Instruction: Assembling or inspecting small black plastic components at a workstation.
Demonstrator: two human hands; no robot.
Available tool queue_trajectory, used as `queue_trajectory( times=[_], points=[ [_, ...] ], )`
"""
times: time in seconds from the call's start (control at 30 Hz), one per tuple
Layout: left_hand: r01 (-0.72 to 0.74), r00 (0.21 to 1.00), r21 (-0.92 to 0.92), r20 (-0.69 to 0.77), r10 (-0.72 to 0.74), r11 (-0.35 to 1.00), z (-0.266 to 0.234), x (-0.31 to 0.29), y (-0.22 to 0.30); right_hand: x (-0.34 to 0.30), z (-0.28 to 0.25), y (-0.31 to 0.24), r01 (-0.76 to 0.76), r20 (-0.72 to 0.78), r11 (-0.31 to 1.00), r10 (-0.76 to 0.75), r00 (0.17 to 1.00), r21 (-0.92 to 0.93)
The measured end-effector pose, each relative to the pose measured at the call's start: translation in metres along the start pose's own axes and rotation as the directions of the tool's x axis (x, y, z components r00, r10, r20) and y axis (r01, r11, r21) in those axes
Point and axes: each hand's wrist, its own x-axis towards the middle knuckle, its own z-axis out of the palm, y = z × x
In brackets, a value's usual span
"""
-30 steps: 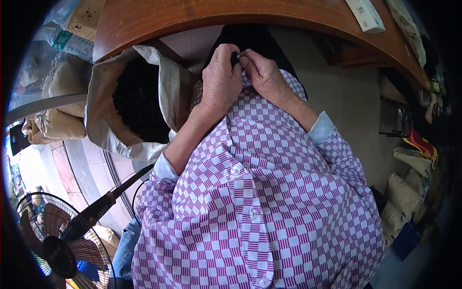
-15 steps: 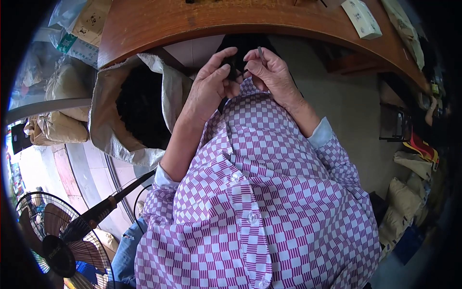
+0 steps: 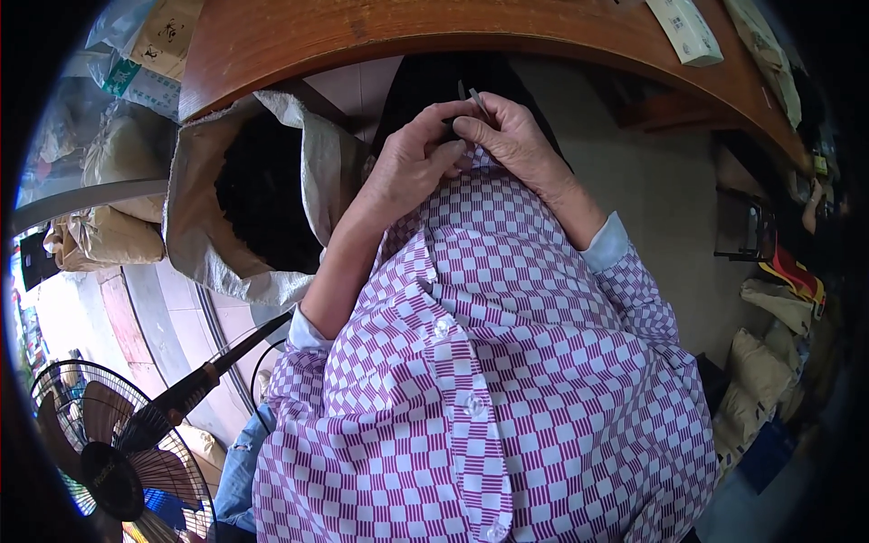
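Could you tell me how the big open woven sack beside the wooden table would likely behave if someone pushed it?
The beige woven sack would probably sag rather than slide: its rolled rim is creased and limp. It looks packed with dark material, so likely heavy. It bulges low, so tipping seems unlikely.

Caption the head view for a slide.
Left hand and right hand pinch a thin grey metal pin together above a purple checked shirt.

White oblong carton [image 3: 686, 30] on the wooden desk [image 3: 362, 32]; labelled pale bags [image 3: 145, 54] far left.
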Motion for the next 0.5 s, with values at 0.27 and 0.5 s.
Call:
queue_trajectory(
  times=[0.27, 0.5],
  points=[
    [-0.132, 0.948, 0.066, -0.281, 0.145, 0.989, 0.005, -0.002, 0.003, -0.013, 0.022, -0.026, -0.1, -0.035, 0.981, 0.107, 0.994, 0.166],
    [-0.162, 0.936, 0.081, -0.303, 0.179, 0.984, 0.006, 0.002, -0.005, -0.006, 0.024, -0.017, -0.081, -0.001, 0.973, 0.083, 0.997, 0.218]
  ],
)
